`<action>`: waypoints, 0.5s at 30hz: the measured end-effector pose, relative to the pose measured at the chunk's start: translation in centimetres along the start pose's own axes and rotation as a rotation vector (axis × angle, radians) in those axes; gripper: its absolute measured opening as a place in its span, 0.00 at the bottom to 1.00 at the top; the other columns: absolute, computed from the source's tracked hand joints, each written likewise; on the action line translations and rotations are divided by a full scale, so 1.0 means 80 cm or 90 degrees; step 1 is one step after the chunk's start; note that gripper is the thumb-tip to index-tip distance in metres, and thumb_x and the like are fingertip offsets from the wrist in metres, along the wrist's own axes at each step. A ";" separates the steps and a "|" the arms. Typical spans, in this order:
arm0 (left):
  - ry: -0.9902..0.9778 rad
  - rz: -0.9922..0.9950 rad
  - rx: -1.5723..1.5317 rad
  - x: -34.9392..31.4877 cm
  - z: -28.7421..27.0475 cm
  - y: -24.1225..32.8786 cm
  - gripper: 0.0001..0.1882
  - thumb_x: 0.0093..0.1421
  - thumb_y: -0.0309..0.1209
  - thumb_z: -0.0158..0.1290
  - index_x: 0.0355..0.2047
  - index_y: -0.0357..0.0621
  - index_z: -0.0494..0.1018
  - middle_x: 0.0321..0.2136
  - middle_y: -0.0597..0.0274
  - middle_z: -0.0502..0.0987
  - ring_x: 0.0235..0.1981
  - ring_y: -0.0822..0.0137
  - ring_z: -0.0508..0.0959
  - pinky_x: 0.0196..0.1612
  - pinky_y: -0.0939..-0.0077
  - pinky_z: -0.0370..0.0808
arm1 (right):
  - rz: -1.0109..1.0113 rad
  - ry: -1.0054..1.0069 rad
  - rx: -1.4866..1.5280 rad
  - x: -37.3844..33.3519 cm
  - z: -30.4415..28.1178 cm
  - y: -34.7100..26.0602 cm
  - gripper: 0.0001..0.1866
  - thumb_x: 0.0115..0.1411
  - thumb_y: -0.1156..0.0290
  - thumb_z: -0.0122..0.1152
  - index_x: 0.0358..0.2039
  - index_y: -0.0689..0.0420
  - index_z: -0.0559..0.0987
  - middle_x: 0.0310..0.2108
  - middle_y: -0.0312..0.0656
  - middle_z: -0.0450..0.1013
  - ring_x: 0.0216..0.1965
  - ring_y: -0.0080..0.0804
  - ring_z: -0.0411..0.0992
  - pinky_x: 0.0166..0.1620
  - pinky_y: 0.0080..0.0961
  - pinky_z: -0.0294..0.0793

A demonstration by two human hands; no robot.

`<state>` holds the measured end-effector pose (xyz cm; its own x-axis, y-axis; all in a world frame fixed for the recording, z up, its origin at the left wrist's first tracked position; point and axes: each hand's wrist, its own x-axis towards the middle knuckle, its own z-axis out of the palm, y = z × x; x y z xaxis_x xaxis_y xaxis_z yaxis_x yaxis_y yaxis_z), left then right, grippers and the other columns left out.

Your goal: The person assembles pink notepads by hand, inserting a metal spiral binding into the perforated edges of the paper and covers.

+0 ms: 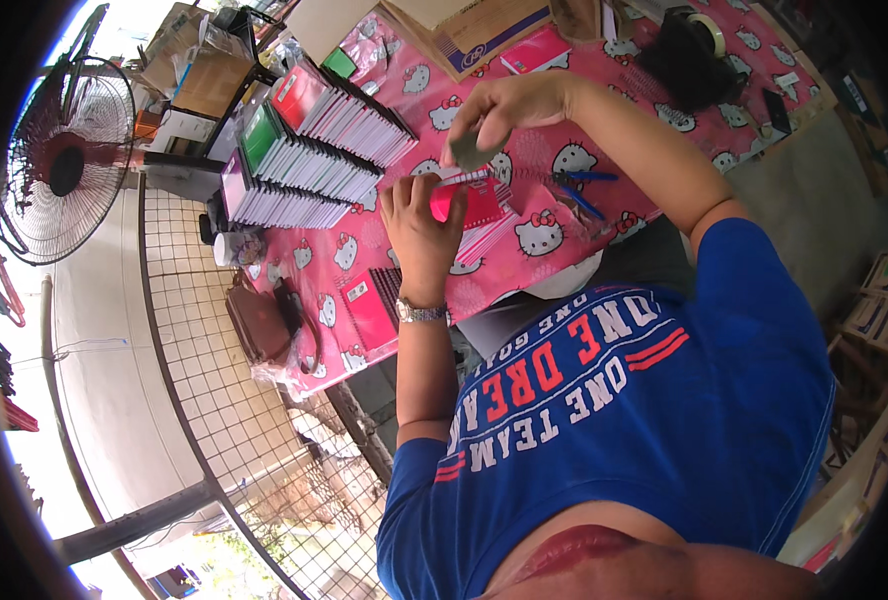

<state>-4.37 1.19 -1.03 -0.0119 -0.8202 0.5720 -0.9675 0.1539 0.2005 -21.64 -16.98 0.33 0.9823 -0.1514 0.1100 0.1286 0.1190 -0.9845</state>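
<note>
My left hand (419,215), with a watch on its wrist, is closed on the near-left edge of a small pink-red notebook (479,203). Along that notebook's far edge runs a row of punched holes. My right hand (509,108) is just beyond it, fingers curled around a dull grey-green flat piece (472,150) whose kind I cannot make out. A thin wire coil (529,176) stretches from the notebook toward blue-handled pliers (589,192). Loose pink-edged sheets (486,240) lie under the notebook.
Tall stacks of spiral notebooks (299,165) stand at the left, and finished-looking pink notebooks (369,305) lie near the front edge. A cardboard box (484,40), tape roll (709,35) and black coil heap (679,65) are at the back. A fan (67,165) stands left.
</note>
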 end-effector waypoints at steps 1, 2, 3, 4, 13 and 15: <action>0.006 0.003 -0.018 0.001 0.001 -0.002 0.15 0.53 0.34 0.65 0.38 0.40 0.74 0.35 0.52 0.74 0.39 0.49 0.71 0.46 0.57 0.69 | 0.002 -0.001 0.002 0.003 -0.006 0.002 0.22 0.55 0.64 0.67 0.48 0.63 0.80 0.41 0.40 0.79 0.42 0.26 0.76 0.48 0.24 0.74; 0.013 0.011 -0.032 0.005 -0.001 -0.006 0.16 0.54 0.33 0.64 0.38 0.39 0.74 0.35 0.52 0.74 0.39 0.49 0.71 0.46 0.57 0.69 | 0.039 0.003 -0.131 0.008 -0.011 -0.003 0.22 0.54 0.66 0.65 0.48 0.62 0.80 0.44 0.43 0.78 0.46 0.30 0.76 0.52 0.26 0.72; 0.014 0.012 -0.029 0.003 -0.002 -0.013 0.16 0.54 0.33 0.64 0.38 0.39 0.74 0.35 0.52 0.74 0.39 0.49 0.71 0.46 0.57 0.69 | 0.076 0.008 -0.265 0.011 -0.013 -0.006 0.22 0.53 0.68 0.64 0.49 0.62 0.80 0.48 0.46 0.78 0.49 0.33 0.75 0.57 0.28 0.71; 0.014 -0.001 -0.054 -0.003 -0.001 -0.024 0.16 0.54 0.32 0.64 0.39 0.39 0.74 0.35 0.52 0.74 0.39 0.50 0.72 0.45 0.58 0.69 | -0.049 -0.021 0.080 0.013 -0.010 0.001 0.22 0.53 0.68 0.65 0.48 0.62 0.80 0.44 0.44 0.78 0.44 0.32 0.76 0.53 0.28 0.72; -0.020 -0.081 -0.159 -0.012 -0.001 -0.049 0.15 0.54 0.28 0.63 0.40 0.38 0.72 0.36 0.51 0.73 0.40 0.49 0.73 0.44 0.59 0.71 | 0.006 -0.049 -0.114 0.037 -0.006 0.000 0.24 0.54 0.62 0.65 0.50 0.60 0.80 0.47 0.43 0.78 0.47 0.28 0.75 0.52 0.25 0.72; -0.027 -0.073 -0.180 -0.008 -0.002 -0.053 0.15 0.55 0.27 0.63 0.40 0.36 0.72 0.35 0.51 0.72 0.35 0.51 0.74 0.37 0.62 0.72 | 0.052 -0.004 -0.221 0.049 -0.004 -0.005 0.24 0.54 0.63 0.65 0.50 0.60 0.80 0.47 0.43 0.78 0.47 0.28 0.75 0.52 0.24 0.72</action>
<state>-0.23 1.16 -2.09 0.0765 -0.8622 0.5007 -0.8545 0.2021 0.4786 -17.90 -17.95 1.08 0.9884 -0.1487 0.0295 -0.0024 -0.2099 -0.9777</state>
